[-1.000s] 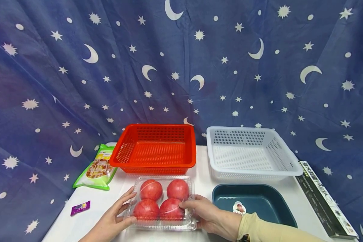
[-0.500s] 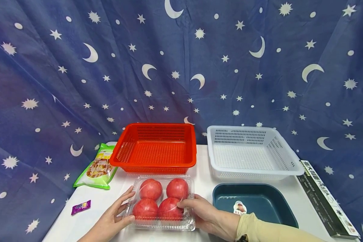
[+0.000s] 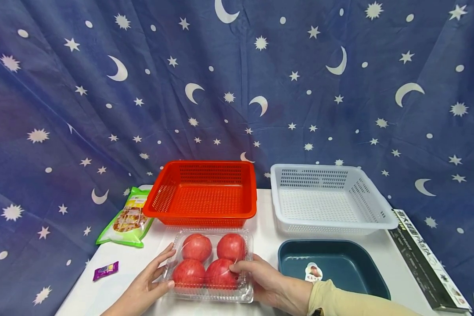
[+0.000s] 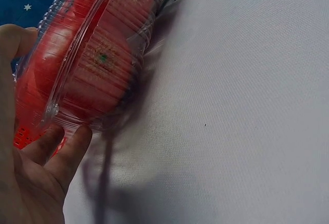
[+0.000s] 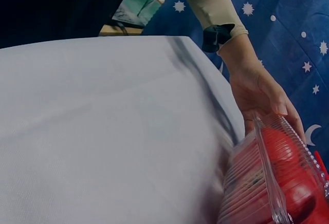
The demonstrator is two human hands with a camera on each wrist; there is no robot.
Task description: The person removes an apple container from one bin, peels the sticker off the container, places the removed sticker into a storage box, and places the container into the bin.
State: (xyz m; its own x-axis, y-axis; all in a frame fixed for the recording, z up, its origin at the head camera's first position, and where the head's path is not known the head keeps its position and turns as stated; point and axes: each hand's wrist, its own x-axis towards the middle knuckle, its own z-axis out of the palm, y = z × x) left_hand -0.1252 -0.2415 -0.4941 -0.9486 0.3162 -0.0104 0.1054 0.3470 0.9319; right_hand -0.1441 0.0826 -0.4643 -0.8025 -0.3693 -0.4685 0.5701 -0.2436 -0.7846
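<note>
A clear ribbed plastic fruit box (image 3: 246, 290) holds several large red apples (image 3: 188, 273), their stem ends showing through its wall in the left wrist view. My left hand (image 3: 145, 281) holds the box's left end, fingertips along the side and thumb by the front left corner. In the left wrist view two fingers (image 4: 77, 149) touch its lower end. At the other end my right hand (image 3: 270, 281) grips the box with the thumb over the lid above the front right apple. Its other fingers are mostly hidden by the box and hand.
Behind the box stand a red basket (image 3: 209, 216) and a white basket (image 3: 333, 225). A dark teal basin (image 3: 345, 263) is under the right forearm. A green food packet (image 3: 130, 219) and a purple wrapper (image 3: 105, 271) lie left. A long black box (image 3: 422, 263) lies right.
The fruit box and both hands have shifted very slightly left. The right thumb has moved a little left over the lid. Otherwise the holds look the same.
</note>
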